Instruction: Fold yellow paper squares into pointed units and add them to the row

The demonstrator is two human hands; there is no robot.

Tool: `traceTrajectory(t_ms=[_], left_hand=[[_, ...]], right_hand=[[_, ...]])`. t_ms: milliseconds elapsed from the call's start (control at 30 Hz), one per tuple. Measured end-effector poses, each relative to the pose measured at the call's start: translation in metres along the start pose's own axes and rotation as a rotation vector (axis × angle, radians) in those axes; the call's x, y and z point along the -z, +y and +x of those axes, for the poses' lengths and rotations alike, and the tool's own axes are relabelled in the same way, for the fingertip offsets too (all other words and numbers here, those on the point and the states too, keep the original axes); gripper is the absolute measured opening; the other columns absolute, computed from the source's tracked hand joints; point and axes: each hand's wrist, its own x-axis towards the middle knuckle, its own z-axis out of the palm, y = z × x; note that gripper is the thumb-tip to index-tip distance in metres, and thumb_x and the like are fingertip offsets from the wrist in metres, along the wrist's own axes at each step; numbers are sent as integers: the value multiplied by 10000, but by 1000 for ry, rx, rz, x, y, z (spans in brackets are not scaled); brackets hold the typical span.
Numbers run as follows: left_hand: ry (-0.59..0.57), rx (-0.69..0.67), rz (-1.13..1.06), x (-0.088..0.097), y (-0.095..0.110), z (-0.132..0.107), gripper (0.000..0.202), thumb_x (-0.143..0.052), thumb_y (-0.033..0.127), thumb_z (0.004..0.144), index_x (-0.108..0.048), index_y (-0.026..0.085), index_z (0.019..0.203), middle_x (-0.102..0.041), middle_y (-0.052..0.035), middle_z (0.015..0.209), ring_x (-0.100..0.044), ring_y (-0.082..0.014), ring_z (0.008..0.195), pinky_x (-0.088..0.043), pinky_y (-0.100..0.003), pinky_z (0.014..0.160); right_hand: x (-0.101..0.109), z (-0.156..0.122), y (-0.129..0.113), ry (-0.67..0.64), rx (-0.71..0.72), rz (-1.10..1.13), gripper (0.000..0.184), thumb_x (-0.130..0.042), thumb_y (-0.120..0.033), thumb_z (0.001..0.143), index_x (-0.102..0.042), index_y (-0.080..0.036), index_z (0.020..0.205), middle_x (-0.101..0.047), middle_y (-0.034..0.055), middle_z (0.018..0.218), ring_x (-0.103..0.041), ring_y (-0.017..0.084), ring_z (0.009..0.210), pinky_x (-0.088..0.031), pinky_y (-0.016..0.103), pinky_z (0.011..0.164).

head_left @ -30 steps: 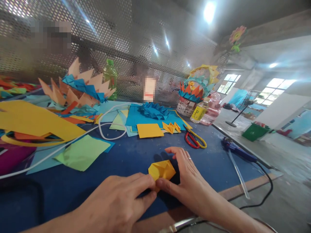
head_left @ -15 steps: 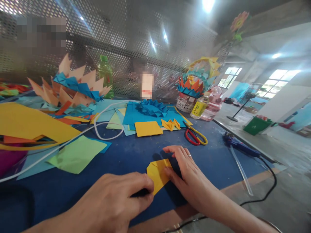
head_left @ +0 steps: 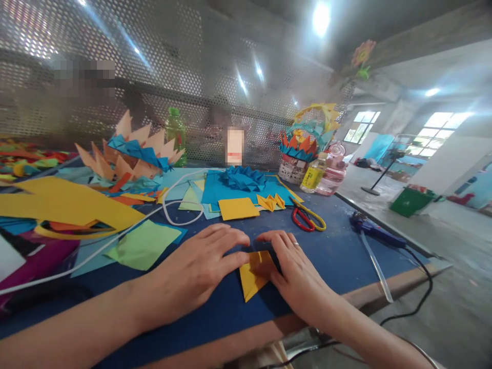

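Yellow folded paper point(head_left: 253, 277) lies pressed flat under both open grips, left hand point(head_left: 196, 269) and right hand point(head_left: 295, 271); bare blue tabletop point(head_left: 338, 251) beyond, near edge just below.

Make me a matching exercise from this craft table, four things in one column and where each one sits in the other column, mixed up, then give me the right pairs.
Things:
1. folded yellow paper
2. scissors
3. glue gun
4. green paper sheet

Places:
A. near the table's right edge, cord trailing off
B. pressed flat under both hands
C. left of the left hand
D. beyond the right hand, by the blue sheets

Pairs: 1-B, 2-D, 3-A, 4-C
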Motion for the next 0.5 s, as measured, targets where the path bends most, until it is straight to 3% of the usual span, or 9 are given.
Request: traceTrajectory(t_ms=[267,400,500], left_hand=[[21,-84,11,-2,3,11,183,-470,73,958,-629,162,976,-635,-73,1117,-583,-211,1067,-455,-348,996],[23,-88,95,0,10,6,189,-455,69,943,-629,132,981,-659,-83,964,-595,-234,919,-451,-412,955],[48,-91,254,1,19,4,226,-419,82,953,-639,121,986,-647,-83,872,-572,-255,820,-438,-447,893]], right_hand=[[-1,1,2,78,53,38,371,-504,-8,893,-489,-201,1209,-547,97,1215,-504,268,1136,-420,502,1001],[4,-7,-4,193,109,81,206,-445,-113,995,-510,-231,1150,-555,67,1157,-507,236,1090,-425,450,964],[5,-16,-12,183,188,146,102,-497,-172,1001,-529,-233,1077,-570,45,1072,-531,216,997,-439,410,904]])
